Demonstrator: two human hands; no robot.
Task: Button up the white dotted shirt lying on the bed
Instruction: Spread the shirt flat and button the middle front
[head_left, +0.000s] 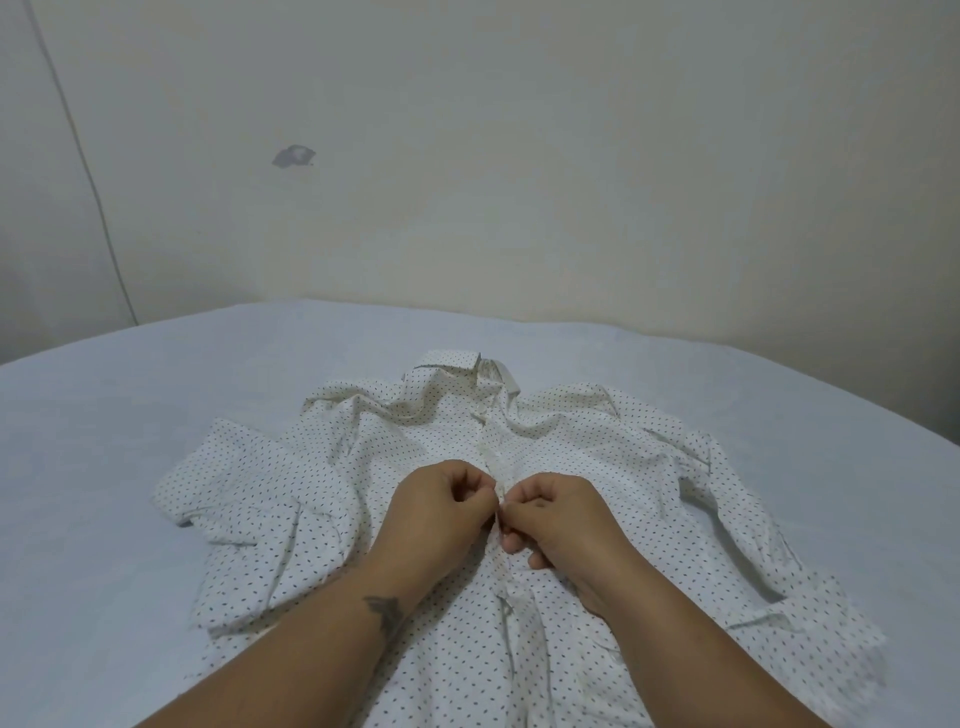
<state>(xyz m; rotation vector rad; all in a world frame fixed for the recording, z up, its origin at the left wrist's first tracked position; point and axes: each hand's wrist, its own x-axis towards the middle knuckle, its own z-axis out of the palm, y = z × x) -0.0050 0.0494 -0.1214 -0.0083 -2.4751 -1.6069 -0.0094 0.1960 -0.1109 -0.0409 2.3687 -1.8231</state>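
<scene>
A pale blue sheet (130, 441) covered the bed, smooth with only soft folds, and it filled the lower half of the view from 9 o'clock to 3 o'clock. Behind it, at 12 o'clock, stood a cream wall (571, 156). On the wall, toward 11 o'clock, there was a small grey patch (293, 156) where the paint seemed chipped. A thin dark line (78, 150), maybe a cable or a seam, ran down the wall at 10 o'clock.
</scene>
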